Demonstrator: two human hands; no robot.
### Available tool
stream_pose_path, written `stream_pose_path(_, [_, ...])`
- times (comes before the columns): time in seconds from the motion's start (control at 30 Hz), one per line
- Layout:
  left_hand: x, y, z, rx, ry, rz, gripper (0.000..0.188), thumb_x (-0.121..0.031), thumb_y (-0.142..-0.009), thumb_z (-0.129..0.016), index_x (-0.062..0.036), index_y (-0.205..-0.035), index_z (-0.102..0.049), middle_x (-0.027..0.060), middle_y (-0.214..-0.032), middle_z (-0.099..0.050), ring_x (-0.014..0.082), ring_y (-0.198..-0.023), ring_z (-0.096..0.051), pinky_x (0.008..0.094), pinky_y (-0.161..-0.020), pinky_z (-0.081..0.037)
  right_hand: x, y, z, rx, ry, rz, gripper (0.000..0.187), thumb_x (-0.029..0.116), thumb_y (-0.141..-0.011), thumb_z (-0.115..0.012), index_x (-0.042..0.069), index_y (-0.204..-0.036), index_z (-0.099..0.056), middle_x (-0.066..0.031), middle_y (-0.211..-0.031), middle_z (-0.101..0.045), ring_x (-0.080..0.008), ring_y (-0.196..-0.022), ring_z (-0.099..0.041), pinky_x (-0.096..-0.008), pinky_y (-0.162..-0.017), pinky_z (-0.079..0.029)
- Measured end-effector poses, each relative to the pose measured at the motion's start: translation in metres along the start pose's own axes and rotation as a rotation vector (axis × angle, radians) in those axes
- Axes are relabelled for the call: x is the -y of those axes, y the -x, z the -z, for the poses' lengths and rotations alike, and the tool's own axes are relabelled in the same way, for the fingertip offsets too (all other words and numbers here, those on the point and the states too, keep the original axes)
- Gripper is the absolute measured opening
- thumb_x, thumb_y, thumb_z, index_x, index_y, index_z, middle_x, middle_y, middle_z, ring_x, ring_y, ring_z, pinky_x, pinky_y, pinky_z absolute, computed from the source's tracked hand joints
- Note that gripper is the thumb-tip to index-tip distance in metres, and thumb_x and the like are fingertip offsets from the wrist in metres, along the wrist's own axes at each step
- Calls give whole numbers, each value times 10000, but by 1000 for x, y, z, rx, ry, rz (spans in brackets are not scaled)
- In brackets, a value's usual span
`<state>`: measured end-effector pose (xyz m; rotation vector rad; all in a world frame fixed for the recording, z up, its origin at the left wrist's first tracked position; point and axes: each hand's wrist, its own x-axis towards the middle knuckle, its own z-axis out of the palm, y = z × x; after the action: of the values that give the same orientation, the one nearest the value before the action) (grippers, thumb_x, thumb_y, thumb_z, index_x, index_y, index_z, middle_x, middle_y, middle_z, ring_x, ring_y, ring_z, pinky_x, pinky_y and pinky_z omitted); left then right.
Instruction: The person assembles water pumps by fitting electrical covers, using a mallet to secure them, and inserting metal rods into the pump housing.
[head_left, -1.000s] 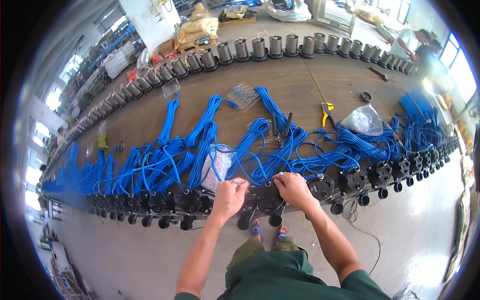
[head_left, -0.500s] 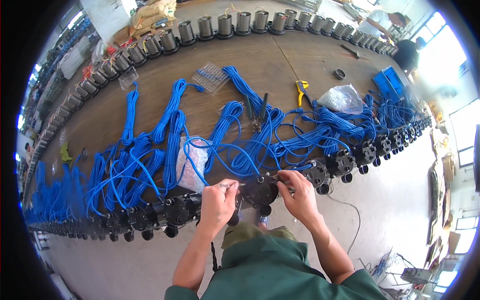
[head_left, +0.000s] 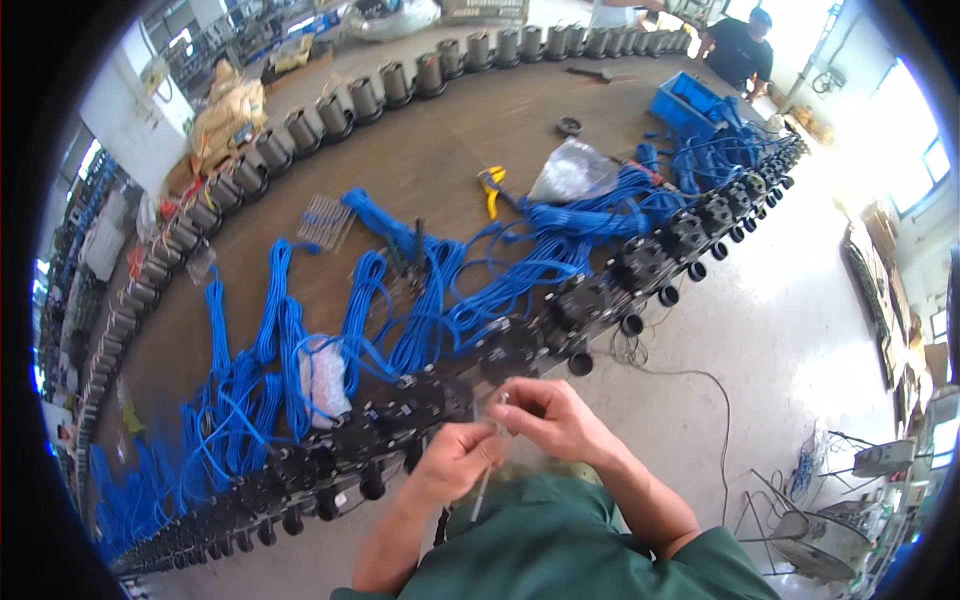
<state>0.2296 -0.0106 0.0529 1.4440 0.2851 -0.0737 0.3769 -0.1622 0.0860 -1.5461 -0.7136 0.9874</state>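
Observation:
My left hand (head_left: pixel 460 462) and my right hand (head_left: pixel 550 418) meet in front of my body, just off the near table edge. A thin pale rod (head_left: pixel 481 494) slants down from the left hand's pinched fingers. At its upper end the right hand's fingertips are pressed together; what they hold is too small to make out. Just beyond my hands lies a black round motor cover (head_left: pixel 510 350), part of a long row of black pump-like units with short round outlets along the table's edge. Blue cable coils (head_left: pixel 430 305) lie behind that row.
On the brown table (head_left: pixel 430 150) are yellow-handled pliers (head_left: pixel 491 190), a clear bag of small parts (head_left: pixel 575 172), a bubble-wrapped packet (head_left: pixel 324 382), a clear compartment box (head_left: pixel 325 222) and a blue crate (head_left: pixel 684 103). Metal cylinders (head_left: pixel 365 98) line the far edge. A person (head_left: pixel 740 52) is at the far right.
Both hands have left the black unit and come together nearer my body, with the thin rod now showing between them. The view has turned rightward, shifting the table contents left.

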Motion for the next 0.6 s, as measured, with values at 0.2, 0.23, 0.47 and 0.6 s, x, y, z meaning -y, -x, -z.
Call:
stream_pose_path(0.2, [19,-82,-178,204,370,-3,245,-217,-1107,-530,-56,-1268,-620,6,-872,-674,40,-672,-530,209,-592,-411,-35,110,146,-219,-86,24,143,146,-955,-760,5,-961,-737,24,-807,-666,-30,-763,-556,-216,-658,-446])
stream_pose_path(0.23, [27,-101,-214,204,408,53,244,-220,-1105,-535,-52,-1249,-639,8,-856,-680,37,-635,-506,205,-561,-388,-49,131,178,-272,-50,-4,142,144,-958,-753,3,-949,-741,15,-805,-667,-36,-767,-556,-223,-668,-448])
stream_pose_path(0.47, [8,-211,-400,483,283,205,248,-194,-1099,-537,1,-1087,-689,60,-846,-727,59,-627,-572,215,-562,-427,-73,261,345,-706,-50,-17,165,145,-953,-744,-13,-915,-776,-18,-775,-641,-71,-766,-580,-255,-672,-457])
stream_pose_path(0.6, [-3,-271,-451,640,154,329,260,-192,-1095,-546,11,-1054,-702,65,-902,-739,81,-656,-598,230,-604,-467,-83,291,414,-1010,-116,54,138,112,-939,-748,-20,-920,-783,-2,-773,-627,-63,-730,-556,-242,-636,-424])
